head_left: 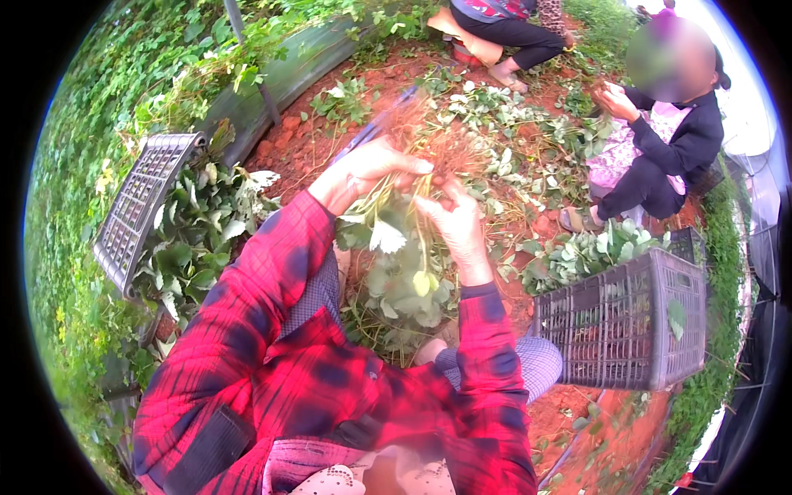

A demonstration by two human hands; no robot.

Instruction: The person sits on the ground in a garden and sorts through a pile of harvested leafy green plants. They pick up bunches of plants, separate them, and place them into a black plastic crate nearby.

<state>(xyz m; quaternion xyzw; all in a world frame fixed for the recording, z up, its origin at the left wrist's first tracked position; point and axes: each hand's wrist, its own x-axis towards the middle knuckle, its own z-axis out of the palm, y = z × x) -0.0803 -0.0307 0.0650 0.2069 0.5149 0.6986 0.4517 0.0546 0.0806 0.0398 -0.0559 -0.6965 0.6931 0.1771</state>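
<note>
Mid-frame, my left hand (370, 172) and right hand (459, 229) pinch the plant (450, 150); tugging hard could snap its stems (382, 196).

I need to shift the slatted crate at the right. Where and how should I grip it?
Probably by the exposed upper edge of the slatted crate, coming from above on its near side: open slats there offer hold, while leafy plants crowd the far side.

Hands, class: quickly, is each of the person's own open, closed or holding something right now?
Left hand: closed, holding plants.
Right hand: fingers curled beside them; its grip cannot be told.
</note>
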